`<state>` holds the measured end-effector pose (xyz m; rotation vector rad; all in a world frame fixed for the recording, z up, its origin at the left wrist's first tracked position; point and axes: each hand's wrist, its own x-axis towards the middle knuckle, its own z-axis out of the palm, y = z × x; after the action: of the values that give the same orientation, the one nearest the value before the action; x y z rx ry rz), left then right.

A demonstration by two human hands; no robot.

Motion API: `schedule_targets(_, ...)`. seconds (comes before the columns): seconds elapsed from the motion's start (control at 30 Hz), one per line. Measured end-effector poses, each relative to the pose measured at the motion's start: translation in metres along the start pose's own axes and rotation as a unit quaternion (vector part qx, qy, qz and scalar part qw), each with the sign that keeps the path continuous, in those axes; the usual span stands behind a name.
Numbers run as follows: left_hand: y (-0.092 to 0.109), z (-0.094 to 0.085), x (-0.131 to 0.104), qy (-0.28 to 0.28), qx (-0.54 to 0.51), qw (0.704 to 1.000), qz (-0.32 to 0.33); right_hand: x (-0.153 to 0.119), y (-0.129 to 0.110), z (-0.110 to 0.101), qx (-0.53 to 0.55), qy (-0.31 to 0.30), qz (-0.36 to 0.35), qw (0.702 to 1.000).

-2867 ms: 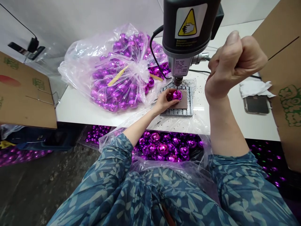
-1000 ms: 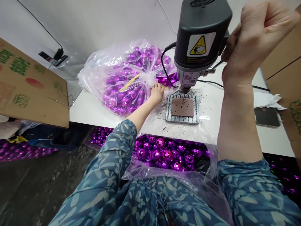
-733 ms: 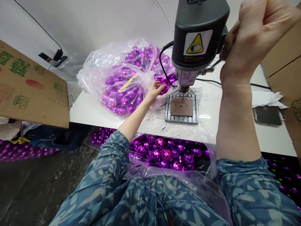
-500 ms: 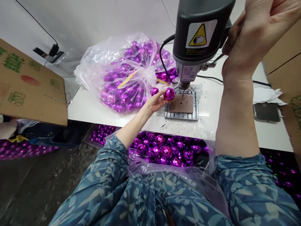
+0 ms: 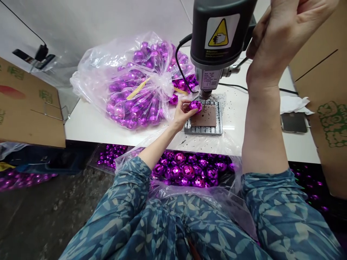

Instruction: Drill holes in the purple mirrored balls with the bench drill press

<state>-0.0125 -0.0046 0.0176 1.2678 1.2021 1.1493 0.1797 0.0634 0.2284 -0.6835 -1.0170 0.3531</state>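
Item, one left hand [image 5: 182, 115]: fingers and thumb closed on a faceted purple ball [image 5: 195, 106]. The ball sits over the back left part of a brown board [image 5: 207, 117], just left of the drill chuck [image 5: 205, 94]; from where I stand, I cannot tell whether it touches the board.

Item, one right hand [image 5: 284, 39]: raised beside the drill press [image 5: 221, 39], fingers curled in, wrist upright. A metal lever [image 5: 240, 65] runs up to the fingers; the grip itself is hidden.

Item, one drill press, black housing, bearing a yellow warning label [image 5: 222, 31], with a black cable [image 5: 177, 59] looping down its left side.

Item, one slotted grey base [image 5: 203, 132] under the board, with dark shavings about it on the white table [image 5: 92, 128].

Item, one clear plastic bag [image 5: 93, 68], gathered at the neck and full of purple balls, a yellow strip [image 5: 137, 89] lying across it. A loose purple ball [image 5: 173, 99] rests near the neck, between the bag and the left hand.

Item, a heap of purple balls [image 5: 187, 171] in clear plastic below the table's front edge; smaller purple pieces [image 5: 111, 155] farther left.

Item, one phone [image 5: 295, 123], partly under crumpled white tissue [image 5: 294, 104], at the table's right end.

Item, cardboard, printed: one piece [image 5: 27, 108] at far left, another [image 5: 322, 76] at far right.
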Motion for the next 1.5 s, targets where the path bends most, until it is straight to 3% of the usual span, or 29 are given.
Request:
schedule_targets(0.3,-0.005,0.008,0.000,-0.042,0.104,0.993,0.044,0.003,0.017,0.003,0.005,0.017,-0.038,0.999)
schedule_targets(0.43,-0.001,0.016,-0.004,-0.056,0.110,0.989,0.079,0.005,0.019,0.003,-0.006,0.012,-0.023,1.000)
schedule_targets(0.57,-0.005,0.026,-0.008,-0.082,0.093,0.989,0.075,0.005,0.021,0.004,0.022,0.013,-0.032,0.999)
schedule_targets(0.8,-0.017,0.030,-0.009,-0.062,0.068,0.992,0.085,0.002,0.013,0.003,-0.004,0.014,-0.029,0.999)
schedule_targets(0.9,-0.019,0.031,-0.008,-0.051,0.068,0.993,0.076,-0.008,0.006,-0.001,0.024,0.003,-0.035,0.999)
schedule_targets(1.1,-0.021,0.031,-0.009,-0.047,0.069,0.994,0.076,-0.042,-0.002,-0.015,0.100,0.011,-0.153,0.983)
schedule_targets(1.3,-0.021,0.030,-0.011,-0.057,0.069,0.993,0.071,-0.066,-0.002,-0.027,0.080,0.038,-0.184,0.979)
schedule_targets(1.5,-0.019,0.029,-0.012,-0.067,0.080,0.991,0.078,-0.078,0.012,-0.036,0.064,0.035,-0.153,0.986)
